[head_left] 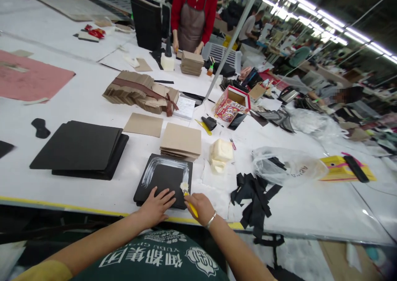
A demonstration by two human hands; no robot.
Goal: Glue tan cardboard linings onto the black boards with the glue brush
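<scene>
A black square panel (163, 174) lies near the table's front edge, with streaks of white glue along its far, left and right sides. My left hand (156, 206) rests on its near left part, fingers spread. Closed round a yellow-handled brush (192, 208), my right hand (200, 207) is at the panel's right edge. The brush's glue-covered tip touches the right side of the panel. Just behind the panel is a stack of beige boards (181, 139). A cream-coloured glue container (222, 151) stands to the right of that stack.
Larger black panels (80, 146) are piled on the left. Black strips (252, 198) and a clear plastic bag (285, 165) lie on the right. Farther back are bundled boards (136, 91), a red patterned box (231, 104) and a slanted metal pole (232, 41). A person in red stands across the table.
</scene>
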